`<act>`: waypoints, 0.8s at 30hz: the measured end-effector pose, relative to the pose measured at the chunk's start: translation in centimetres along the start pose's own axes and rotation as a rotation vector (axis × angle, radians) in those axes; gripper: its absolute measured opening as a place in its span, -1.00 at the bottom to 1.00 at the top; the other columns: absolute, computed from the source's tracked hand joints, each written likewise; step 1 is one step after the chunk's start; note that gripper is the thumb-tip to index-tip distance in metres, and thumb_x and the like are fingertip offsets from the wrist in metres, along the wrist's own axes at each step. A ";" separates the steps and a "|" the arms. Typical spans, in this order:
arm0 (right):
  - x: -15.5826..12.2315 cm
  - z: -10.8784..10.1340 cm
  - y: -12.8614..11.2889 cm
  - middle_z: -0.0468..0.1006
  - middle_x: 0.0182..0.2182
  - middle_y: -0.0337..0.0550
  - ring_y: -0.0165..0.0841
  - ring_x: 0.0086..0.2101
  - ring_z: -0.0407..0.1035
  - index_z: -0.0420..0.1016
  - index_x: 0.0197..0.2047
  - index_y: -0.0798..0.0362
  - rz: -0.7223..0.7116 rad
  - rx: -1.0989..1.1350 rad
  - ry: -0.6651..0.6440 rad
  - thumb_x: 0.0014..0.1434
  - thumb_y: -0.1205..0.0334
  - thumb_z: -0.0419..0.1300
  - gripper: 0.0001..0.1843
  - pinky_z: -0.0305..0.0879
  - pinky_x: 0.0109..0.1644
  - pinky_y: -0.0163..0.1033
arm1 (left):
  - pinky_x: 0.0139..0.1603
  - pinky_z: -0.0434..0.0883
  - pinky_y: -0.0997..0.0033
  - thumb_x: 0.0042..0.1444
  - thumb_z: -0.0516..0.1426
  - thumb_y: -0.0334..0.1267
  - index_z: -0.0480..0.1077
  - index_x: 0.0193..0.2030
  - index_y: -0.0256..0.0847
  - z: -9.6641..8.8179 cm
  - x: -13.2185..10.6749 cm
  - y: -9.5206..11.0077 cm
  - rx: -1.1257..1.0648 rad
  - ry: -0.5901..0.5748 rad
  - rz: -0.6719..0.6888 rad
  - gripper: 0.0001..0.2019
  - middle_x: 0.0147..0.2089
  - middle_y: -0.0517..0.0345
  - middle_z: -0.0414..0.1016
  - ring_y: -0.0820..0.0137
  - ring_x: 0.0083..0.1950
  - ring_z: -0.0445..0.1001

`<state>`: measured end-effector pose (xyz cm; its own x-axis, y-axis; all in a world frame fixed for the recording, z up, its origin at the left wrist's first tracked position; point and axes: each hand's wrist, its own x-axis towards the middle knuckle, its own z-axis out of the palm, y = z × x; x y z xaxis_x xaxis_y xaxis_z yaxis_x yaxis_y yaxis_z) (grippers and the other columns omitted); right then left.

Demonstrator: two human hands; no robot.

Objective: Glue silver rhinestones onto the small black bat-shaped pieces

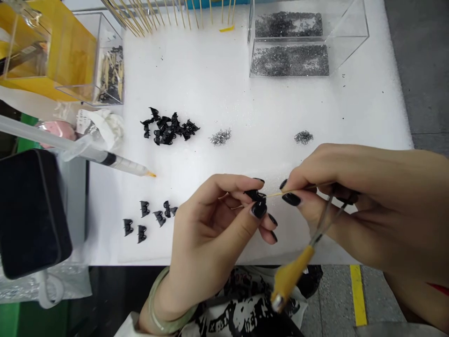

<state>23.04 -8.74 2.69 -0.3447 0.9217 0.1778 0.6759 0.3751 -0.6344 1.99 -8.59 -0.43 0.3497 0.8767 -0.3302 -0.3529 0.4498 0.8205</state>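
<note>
Between the thumb and index finger of my left hand (217, 229) is a small black hair claw clip (255, 194). My right hand (351, 206) pinches a thin wooden stick (275, 194), whose tip meets the clip. Tweezers with a yellow-wrapped end (294, 271) are also tucked in my right hand, pointing down toward me. To the left, several black clips (168, 128) lie in a pile, and several more (141, 233) are set out singly nearer to me. Two small heaps of shiny bits, one silvery (220, 136) and one darker (303, 136), lie beyond my hands.
A large syringe (115, 161) with an orange tip reaches in from the left above a black phone-like device (31, 210). Clear boxes hold dark beads (291, 61) at the back right and sticks (112, 75) at the back left. Upright wooden sticks (175, 14) line the back.
</note>
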 end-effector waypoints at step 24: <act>-0.4 0.9 -0.2 0.60 -0.36 -0.35 -0.57 -0.44 0.40 0.51 -0.20 0.05 -0.047 -0.003 0.057 0.36 0.55 0.18 -0.79 0.36 -0.31 -0.46 | -0.39 0.58 0.78 0.31 0.34 -0.46 0.70 -0.15 -0.04 0.5 -0.3 0.5 -0.012 0.094 -0.089 -0.81 -0.40 0.26 0.68 0.55 -0.45 0.66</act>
<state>22.46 -9.31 2.07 -0.3382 0.9072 0.2502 0.6616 0.4182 -0.6224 2.14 -8.70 0.28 0.2974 0.8450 -0.4445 -0.3348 0.5283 0.7803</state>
